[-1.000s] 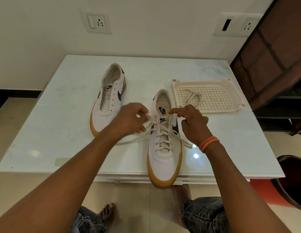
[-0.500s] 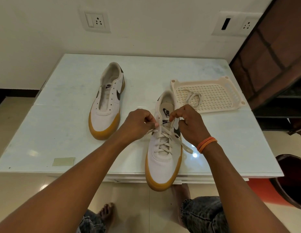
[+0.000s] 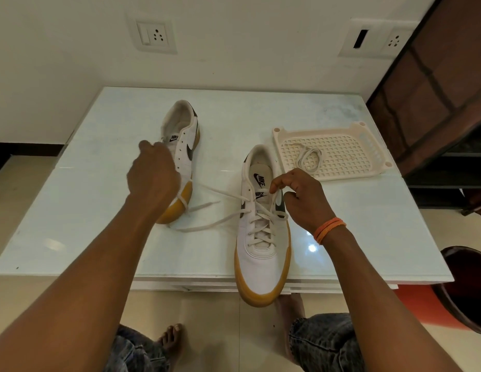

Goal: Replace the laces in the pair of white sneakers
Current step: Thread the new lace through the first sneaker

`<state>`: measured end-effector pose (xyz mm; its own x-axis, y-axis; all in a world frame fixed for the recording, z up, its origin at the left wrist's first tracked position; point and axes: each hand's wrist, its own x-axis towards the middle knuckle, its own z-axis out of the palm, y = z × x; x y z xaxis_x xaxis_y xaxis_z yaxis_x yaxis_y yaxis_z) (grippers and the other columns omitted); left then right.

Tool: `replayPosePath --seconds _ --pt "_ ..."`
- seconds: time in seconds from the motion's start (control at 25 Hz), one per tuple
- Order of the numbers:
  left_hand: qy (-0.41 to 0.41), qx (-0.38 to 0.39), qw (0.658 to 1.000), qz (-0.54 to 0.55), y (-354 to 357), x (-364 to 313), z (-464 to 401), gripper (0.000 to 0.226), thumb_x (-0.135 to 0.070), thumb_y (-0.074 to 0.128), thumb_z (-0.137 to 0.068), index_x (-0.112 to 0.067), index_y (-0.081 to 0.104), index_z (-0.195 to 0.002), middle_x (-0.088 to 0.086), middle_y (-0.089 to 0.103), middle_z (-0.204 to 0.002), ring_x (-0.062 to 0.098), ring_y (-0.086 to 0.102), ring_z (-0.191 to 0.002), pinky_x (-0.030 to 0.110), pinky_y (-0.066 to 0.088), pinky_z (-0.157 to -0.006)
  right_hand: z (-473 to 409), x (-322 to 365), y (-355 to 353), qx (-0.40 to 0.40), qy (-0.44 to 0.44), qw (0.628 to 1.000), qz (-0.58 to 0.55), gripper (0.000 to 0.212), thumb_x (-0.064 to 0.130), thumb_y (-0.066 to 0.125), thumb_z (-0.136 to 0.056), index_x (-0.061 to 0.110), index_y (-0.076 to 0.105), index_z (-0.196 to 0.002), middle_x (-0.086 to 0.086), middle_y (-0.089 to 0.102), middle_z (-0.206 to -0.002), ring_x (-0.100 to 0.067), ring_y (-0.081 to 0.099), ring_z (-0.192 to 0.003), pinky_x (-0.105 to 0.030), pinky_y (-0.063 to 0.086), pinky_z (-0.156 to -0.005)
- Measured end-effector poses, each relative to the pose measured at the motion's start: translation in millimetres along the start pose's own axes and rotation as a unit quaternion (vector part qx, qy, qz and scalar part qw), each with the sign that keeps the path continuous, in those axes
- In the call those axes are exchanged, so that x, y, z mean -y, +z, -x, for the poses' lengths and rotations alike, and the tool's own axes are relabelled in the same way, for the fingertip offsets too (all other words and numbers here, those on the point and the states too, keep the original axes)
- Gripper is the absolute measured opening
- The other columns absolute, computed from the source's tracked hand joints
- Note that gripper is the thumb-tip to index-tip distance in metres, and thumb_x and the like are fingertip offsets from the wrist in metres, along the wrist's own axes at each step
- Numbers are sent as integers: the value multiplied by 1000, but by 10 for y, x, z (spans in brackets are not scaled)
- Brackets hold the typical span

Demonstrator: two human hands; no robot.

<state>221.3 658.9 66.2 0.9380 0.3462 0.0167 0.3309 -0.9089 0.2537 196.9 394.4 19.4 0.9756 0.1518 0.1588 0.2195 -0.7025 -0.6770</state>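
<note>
White flat lace (image 3: 220,191) pulled taut by gripping left hand (image 3: 153,174); right hand (image 3: 301,200) pinches it at laced gum-soled sneaker (image 3: 262,237); glass table (image 3: 99,210).

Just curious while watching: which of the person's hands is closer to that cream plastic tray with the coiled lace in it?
Right. The right hand pinches lace at the laced sneaker, just beside the tray. The left hand is across the table, over the unlaced sneaker.
</note>
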Motion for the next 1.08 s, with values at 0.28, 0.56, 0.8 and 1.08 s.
replayPosePath --seconds 0.28,0.56,0.8,1.08 --pt "179 236 933 207 315 -560 468 15 -25 71 -87 -15 63 -95 -3 63 -96 9 57 -70 19 44 -60 1 -6 -5 6 11 1000 -5 44 -16 44 -73 17 70 -87 -12 59 -95 -23 57 -94 -25 45 -84" --pt "155 115 959 207 119 -416 254 7 -6 70 -85 -10 73 -81 -5 64 -72 6 58 -64 13 43 -59 -8 -37 -16 12 6 1000 2 45 -17 44 -71 17 70 -86 -10 60 -95 -23 57 -94 -19 43 -82" --pt "156 33 980 116 157 -238 180 13 4 58 -88 -2 63 -99 13 58 -106 24 60 -88 26 45 -73 2 -19 -32 19 4 1000 9 44 -17 45 -73 15 71 -87 -10 62 -96 -21 57 -94 -6 38 -80" --pt "109 324 930 134 127 -396 373 32 -33 76 -82 -7 65 -97 8 71 -95 18 70 -71 29 57 -62 19 22 16 -16 -21 999 -31 37 -5 55 -77 19 72 -99 -2 58 -91 -14 59 -84 -13 44 -74"
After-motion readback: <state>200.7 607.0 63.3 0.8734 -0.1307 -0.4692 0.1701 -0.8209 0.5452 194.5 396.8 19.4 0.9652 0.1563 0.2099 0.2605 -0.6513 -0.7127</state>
